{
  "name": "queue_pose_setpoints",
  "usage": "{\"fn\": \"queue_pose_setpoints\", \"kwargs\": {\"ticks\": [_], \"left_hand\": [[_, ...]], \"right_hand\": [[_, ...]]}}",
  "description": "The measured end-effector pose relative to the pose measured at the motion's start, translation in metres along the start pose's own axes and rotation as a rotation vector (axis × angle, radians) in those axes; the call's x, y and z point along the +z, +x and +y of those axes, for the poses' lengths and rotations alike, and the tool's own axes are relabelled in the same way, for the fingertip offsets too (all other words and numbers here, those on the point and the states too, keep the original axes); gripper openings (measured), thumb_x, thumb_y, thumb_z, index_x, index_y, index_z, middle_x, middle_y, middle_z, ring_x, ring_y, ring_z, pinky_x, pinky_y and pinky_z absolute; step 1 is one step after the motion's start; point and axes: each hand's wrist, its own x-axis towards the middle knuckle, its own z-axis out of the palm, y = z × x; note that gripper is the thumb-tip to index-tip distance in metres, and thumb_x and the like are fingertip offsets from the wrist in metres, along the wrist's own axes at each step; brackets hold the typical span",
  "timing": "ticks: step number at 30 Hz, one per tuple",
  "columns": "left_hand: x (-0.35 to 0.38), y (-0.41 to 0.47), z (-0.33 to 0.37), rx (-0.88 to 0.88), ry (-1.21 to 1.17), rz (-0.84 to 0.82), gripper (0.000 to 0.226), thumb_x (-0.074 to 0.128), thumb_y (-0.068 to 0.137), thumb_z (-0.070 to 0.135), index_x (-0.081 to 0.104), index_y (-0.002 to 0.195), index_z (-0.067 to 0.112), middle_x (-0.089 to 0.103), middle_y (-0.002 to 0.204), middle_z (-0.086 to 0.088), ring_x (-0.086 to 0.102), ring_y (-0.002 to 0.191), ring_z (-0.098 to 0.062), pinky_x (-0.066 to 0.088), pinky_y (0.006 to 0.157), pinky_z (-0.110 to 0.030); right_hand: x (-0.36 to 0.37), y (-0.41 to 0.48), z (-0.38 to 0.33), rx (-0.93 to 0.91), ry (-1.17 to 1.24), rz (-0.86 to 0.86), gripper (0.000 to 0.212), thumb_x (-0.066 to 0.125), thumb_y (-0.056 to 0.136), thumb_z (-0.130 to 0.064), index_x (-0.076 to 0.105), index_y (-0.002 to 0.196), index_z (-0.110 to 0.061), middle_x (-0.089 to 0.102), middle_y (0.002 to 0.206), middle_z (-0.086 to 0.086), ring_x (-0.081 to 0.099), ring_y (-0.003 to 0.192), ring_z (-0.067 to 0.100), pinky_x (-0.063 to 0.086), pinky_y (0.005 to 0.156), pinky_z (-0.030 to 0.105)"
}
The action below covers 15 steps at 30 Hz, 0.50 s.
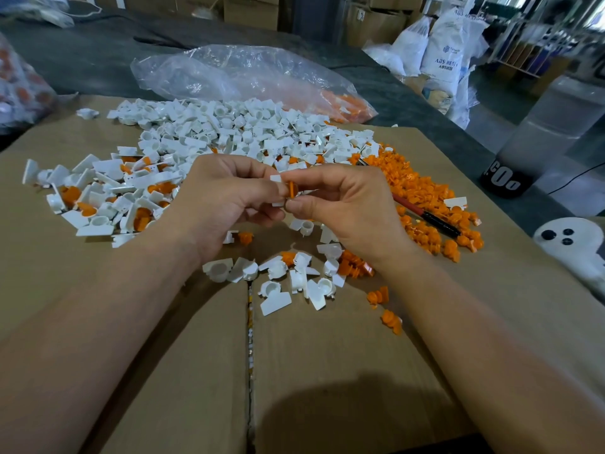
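Orange plug, one only, sits between the two hands above the middle of the cardboard sheet that covers the bench. It shows as a narrow sliver standing on edge, its long side running up and down in the view. Which way its stem points is hidden by the fingertips. The right hand pinches it between thumb and forefinger, the other fingers curled in below. Touching its left side is a single white part, of which only two small corners peek out. The left hand grips this part with its fingers curled round it.

White parts lie in one large heap behind and to the left of the hands, far too many to count, with a loose scatter below the wrists. Orange plugs form a second heap to the right, also beyond counting. One red and black pen lies slantwise in that heap. One clear plastic bag rests behind the white heap, with orange pieces showing in its right end.
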Motion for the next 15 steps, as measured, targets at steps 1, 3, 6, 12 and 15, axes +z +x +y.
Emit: {"fn": "queue_pose_setpoints", "kwargs": {"ticks": [1, 3, 6, 12, 15], "left_hand": [[0.000, 0.000, 0.000, -0.001, -0.002, 0.000, 0.017, 0.064, 0.075, -0.006, 0.064, 0.065, 0.008, 0.063, 0.052, -0.003, 0.060, 0.044, -0.012, 0.048, 0.044, -0.017], [0.001, 0.000, 0.000, -0.005, -0.010, 0.007, 0.016, 0.065, 0.075, -0.005, 0.064, 0.066, 0.008, 0.063, 0.052, -0.004, 0.060, 0.045, -0.012, 0.048, 0.044, -0.017], [0.001, 0.001, 0.001, -0.023, -0.043, 0.027, 0.013, 0.067, 0.074, -0.004, 0.064, 0.067, 0.007, 0.064, 0.053, -0.004, 0.060, 0.045, -0.012, 0.050, 0.045, -0.018], [0.000, 0.002, 0.000, -0.032, -0.067, 0.041, 0.010, 0.066, 0.074, -0.004, 0.064, 0.071, 0.006, 0.064, 0.052, -0.003, 0.061, 0.045, -0.013, 0.050, 0.044, -0.018], [0.000, 0.002, 0.000, -0.025, -0.067, 0.041, 0.010, 0.066, 0.074, -0.004, 0.064, 0.073, 0.005, 0.064, 0.053, -0.003, 0.061, 0.045, -0.012, 0.052, 0.046, -0.019]], "right_hand": [[0.000, 0.000, 0.000, 0.005, 0.000, -0.006, 0.040, 0.068, 0.074, 0.006, 0.061, 0.107, -0.015, 0.067, 0.088, -0.003, 0.067, 0.086, 0.011, 0.055, 0.079, 0.026], [-0.002, 0.001, 0.000, 0.037, -0.005, -0.034, 0.042, 0.070, 0.074, 0.003, 0.061, 0.107, -0.021, 0.066, 0.090, -0.005, 0.066, 0.088, 0.009, 0.055, 0.079, 0.025], [-0.013, 0.004, -0.001, 0.154, -0.131, -0.050, 0.044, 0.073, 0.075, -0.017, 0.058, 0.116, -0.027, 0.066, 0.100, -0.007, 0.065, 0.091, 0.006, 0.053, 0.081, 0.021], [-0.069, 0.010, 0.005, 0.449, -0.766, -0.035, 0.056, 0.064, 0.081, -0.043, 0.052, 0.128, -0.016, 0.057, 0.126, 0.002, 0.053, 0.106, 0.009, 0.037, 0.081, 0.020], [-0.080, 0.009, 0.014, 0.682, -0.995, -0.243, 0.067, 0.059, 0.076, -0.058, 0.050, 0.121, -0.010, 0.054, 0.123, 0.011, 0.050, 0.106, 0.023, 0.040, 0.084, 0.034]]}}
